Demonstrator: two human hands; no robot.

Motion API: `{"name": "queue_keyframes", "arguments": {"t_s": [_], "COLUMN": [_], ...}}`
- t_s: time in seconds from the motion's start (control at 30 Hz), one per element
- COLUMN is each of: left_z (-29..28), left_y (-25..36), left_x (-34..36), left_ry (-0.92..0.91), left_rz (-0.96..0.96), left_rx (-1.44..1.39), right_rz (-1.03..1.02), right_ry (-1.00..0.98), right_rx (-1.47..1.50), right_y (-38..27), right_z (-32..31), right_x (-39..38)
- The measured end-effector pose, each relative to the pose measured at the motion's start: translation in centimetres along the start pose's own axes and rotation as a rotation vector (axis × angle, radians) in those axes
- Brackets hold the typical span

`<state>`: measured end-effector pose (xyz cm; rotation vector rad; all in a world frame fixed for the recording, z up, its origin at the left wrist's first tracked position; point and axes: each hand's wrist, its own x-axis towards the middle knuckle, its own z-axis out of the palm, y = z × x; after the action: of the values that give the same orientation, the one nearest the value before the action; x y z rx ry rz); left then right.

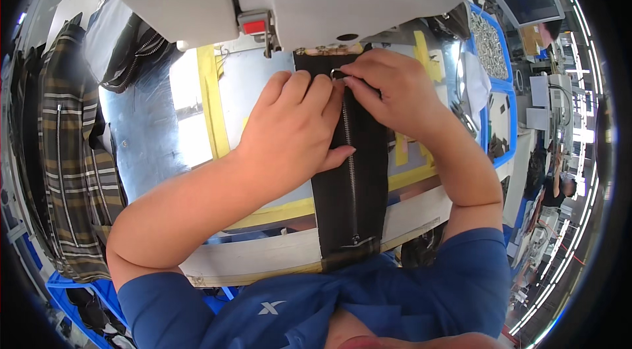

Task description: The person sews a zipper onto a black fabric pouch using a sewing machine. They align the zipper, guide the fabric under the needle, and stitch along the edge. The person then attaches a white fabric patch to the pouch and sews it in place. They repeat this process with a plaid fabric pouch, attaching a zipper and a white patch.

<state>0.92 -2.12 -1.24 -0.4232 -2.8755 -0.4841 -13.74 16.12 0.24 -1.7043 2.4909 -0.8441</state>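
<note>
You sit at a shiny table (145, 122) that spreads out to both sides of you. A big white machine (296, 6) with a red mark on it hangs over the far part. On your left is a heap of striped cloth (71, 181), brown, black and white, with long zips in it. Right in front of you, in the middle, lies the long black strip (372, 164). It starts just below the machine and comes down over the near edge, close to your chest. On your right sit two blue trays (513, 126), and the far one is full of little silver bits. A band of yellow tape (209, 102) is stuck down left of the black strip. A silver zip (351, 184) runs down the black strip. Your left hand (293, 128) is over the top part, its fingers bent and its thumb out on the zip. I can't tell if those fingers pinch anything, as some tips are hidden. Your right hand (395, 92) has its thumb and pointing finger pressed together on a small shiny piece (335, 73), close beside the left fingers
</note>
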Motion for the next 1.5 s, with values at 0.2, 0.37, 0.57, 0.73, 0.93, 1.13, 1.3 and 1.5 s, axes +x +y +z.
{"name": "queue_keyframes", "arguments": {"t_s": [0.2,0.37,0.57,0.73,0.93,1.13,1.3,1.5], "left_z": [0.2,0.2,-0.2,-0.4,-0.6,-0.5,-0.5,-0.4], "left_y": [0.0,0.0,-0.2,-0.6,-1.0,-1.1,-1.3,-1.7], "left_x": [0.0,0.3,0.9,1.1,1.4,1.6,1.9,1.5], "left_ry": [0.007,-0.026,-0.052,-0.033,-0.001,0.007,0.024,0.053], "left_rz": [-0.006,-0.009,-0.026,-0.043,-0.054,-0.072,-0.09,-0.088], "left_rx": [0.056,0.09,0.079,0.018,-0.085,-0.13,-0.196,-0.234], "right_rz": [0.031,0.016,-0.008,0.021,-0.05,-0.098,-0.113,-0.125], "right_ry": [-0.079,-0.177,-0.16,-0.101,-0.007,-0.031,-0.013,-0.018], "right_rx": [-0.116,-0.125,-0.185,-0.164,-0.207,-0.256,-0.238,-0.234], "right_y": [0.4,1.0,1.2,0.0,0.3,0.4,0.5,1.0], "right_z": [-0.2,-0.4,0.0,-0.6,0.3,0.4,0.4,0.5], "right_x": [2.2,3.4,3.4,1.7,-0.7,-0.6,-0.2,0.2]}}
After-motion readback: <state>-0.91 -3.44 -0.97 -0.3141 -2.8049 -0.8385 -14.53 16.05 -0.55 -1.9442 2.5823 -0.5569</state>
